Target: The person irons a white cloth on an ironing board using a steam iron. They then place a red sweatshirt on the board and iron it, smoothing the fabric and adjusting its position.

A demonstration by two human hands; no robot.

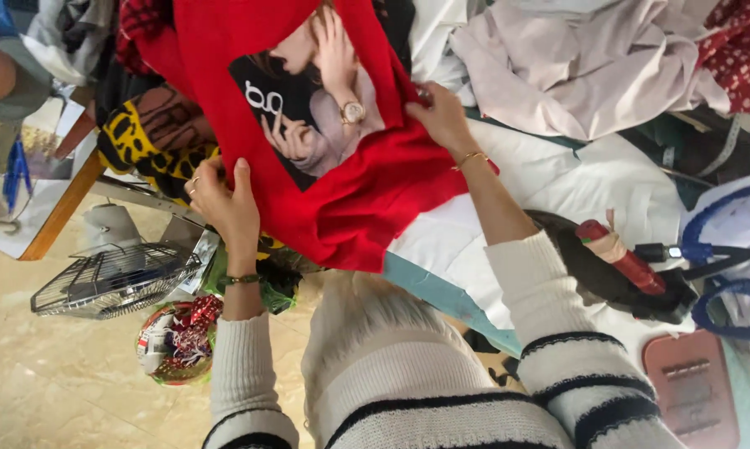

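A red garment [358,199] with a printed picture panel [308,108] hangs spread in front of me over the edge of a white-covered ironing surface [558,179]. My left hand [221,199] grips its left edge. My right hand [441,116] pinches its right edge higher up, beside the picture. Both wrists wear thin bracelets. My sleeves are white knit with dark stripes.
An iron with a red handle [620,258] rests on the white surface to the right, cables [724,254] beside it. Pale crumpled clothes [574,58] lie piled at the back. A yellow and black cloth [142,141], a wire fan [113,278] and a basket [175,341] are at the left.
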